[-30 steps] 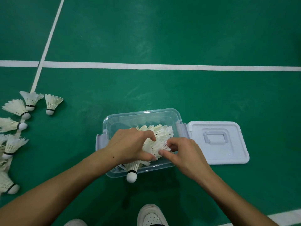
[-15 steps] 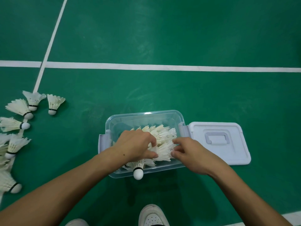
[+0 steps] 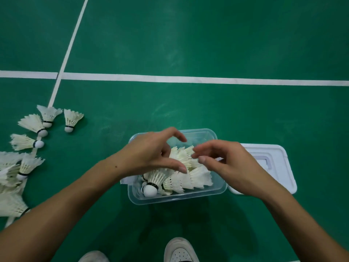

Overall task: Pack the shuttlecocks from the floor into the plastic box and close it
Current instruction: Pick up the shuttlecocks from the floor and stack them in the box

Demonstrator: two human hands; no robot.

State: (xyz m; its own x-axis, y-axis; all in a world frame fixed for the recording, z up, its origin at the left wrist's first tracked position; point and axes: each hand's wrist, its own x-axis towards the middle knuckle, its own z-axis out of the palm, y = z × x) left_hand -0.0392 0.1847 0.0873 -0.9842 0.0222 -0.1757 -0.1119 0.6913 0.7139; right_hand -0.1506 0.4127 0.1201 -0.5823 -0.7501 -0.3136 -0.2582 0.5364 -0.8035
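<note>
Only the head camera here, so that's the one angle, looking straight down at a green court floor [image 3: 207, 44] with white lines [image 3: 188, 79] across it.

The clear plastic box [image 3: 175, 198] sits just below the middle of the shot, lid off. It's got a bunch of shuttlecocks [image 3: 198, 176] piled in it, feathers mostly fanned toward 3 o'clock, and one with its white cork [image 3: 150, 190] poking out toward 7 o'clock by the near wall. The white lid [image 3: 283, 167] lies flat on the floor at the box's 3 o'clock, touching or just beside it, handle side up.

Both hands hang over the box. The left hand [image 3: 151, 154] has fingers spread and loosely curved, thumb pointing toward 4 o'clock right over the feathers, and isn't gripping anything as far as I can see. The right hand [image 3: 232, 165] is the same deal, fingers relaxed and apart, tips just by the feather tops, nothing pinched.

Over at 9 o'clock there's a loose scatter of shuttlecocks on the floor [image 3: 40, 129], well apart from the box, running down the left edge. A pair of white shoes [image 3: 179, 250] peeks in at 6 o'clock.
</note>
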